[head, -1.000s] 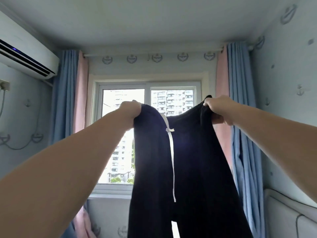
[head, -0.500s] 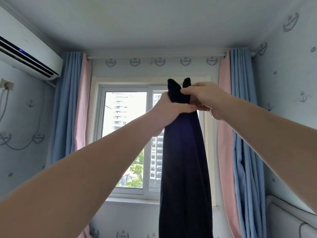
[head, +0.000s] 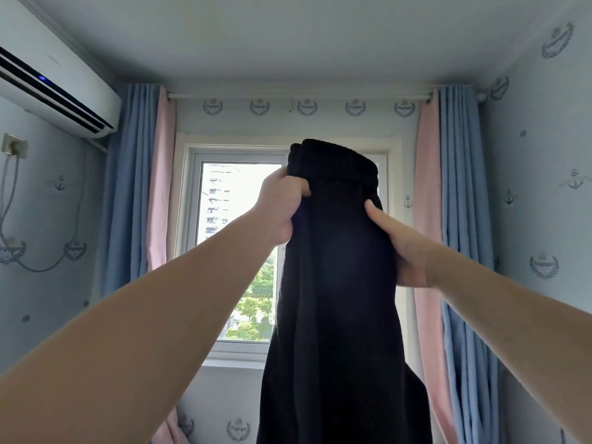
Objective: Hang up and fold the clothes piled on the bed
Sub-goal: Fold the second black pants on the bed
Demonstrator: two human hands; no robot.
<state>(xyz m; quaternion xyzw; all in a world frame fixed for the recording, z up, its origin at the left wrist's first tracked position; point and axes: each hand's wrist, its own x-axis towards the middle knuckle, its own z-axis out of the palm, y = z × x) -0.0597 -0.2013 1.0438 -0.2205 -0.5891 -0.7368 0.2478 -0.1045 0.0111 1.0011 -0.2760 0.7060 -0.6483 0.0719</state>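
Both arms out, raised. Left grip (head: 282,209) is fisted round the left edge of the black trousers (head: 333,299), just under the waistband. Right grip (head: 403,248) pinches the right edge lower down, thumb on the front. Trousers are in mid-air, doubled lengthwise, hanging straight down and blocking the right half of the window (head: 230,219). Blue-pink curtains (head: 134,187) either side. Air conditioner (head: 54,88) high on the left wall, socket (head: 14,145) below it.
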